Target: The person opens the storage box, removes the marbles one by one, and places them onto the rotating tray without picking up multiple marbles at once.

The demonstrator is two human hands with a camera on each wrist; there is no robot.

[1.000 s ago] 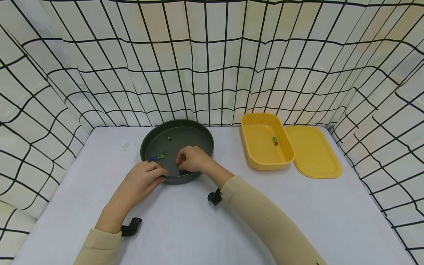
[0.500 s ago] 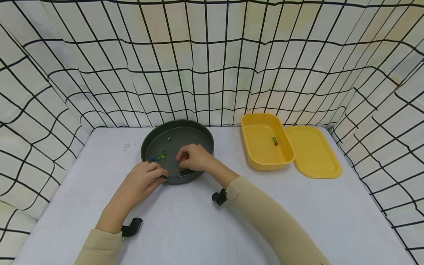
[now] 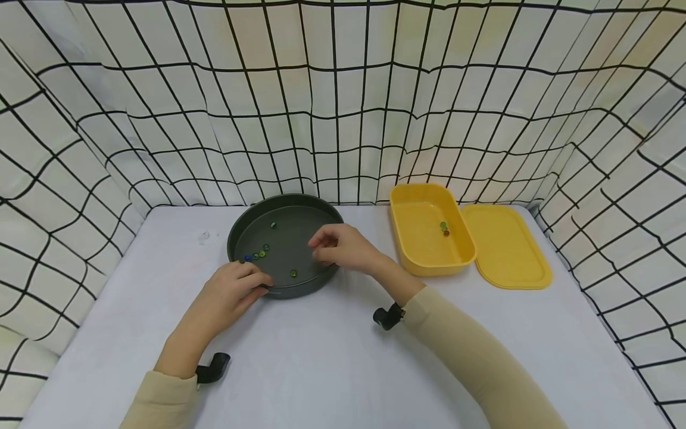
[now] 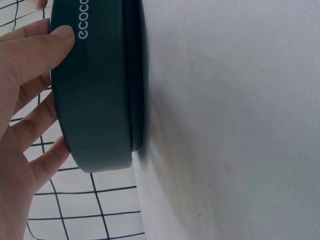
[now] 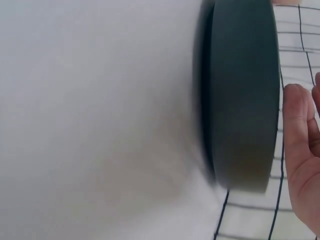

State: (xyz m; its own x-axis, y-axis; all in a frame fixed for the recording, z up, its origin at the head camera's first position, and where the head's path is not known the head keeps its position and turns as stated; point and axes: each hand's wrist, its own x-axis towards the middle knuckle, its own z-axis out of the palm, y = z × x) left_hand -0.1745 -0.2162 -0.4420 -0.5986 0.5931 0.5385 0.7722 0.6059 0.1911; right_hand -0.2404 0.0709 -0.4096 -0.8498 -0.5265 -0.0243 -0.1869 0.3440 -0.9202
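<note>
A round dark green pan (image 3: 289,217) stands at the left of the white table. Several glass marbles (image 3: 262,254) lie in it, and a green marble (image 3: 293,273) sits alone near its front. My left hand (image 3: 233,292) grips the pan's front-left rim, with the thumb on the outer wall (image 4: 95,100) in the left wrist view. Over the pan's right rim is my right hand (image 3: 345,247), thumb and fingers bent towards each other. Whether something small is between them is hidden. In the right wrist view, the thumb (image 5: 296,115) shows beside the pan, apart from it.
A yellow rectangular container (image 3: 420,238) stands to the right, with several small marbles (image 3: 444,226) inside. Its flat yellow lid (image 3: 509,247) lies against its right side. Black-gridded white cloth (image 3: 348,119) rises behind and along both sides.
My right hand has lifted from inside the pan and moved right to its rim, uncovering the green marble near the front. The left hand has stayed on the rim.
</note>
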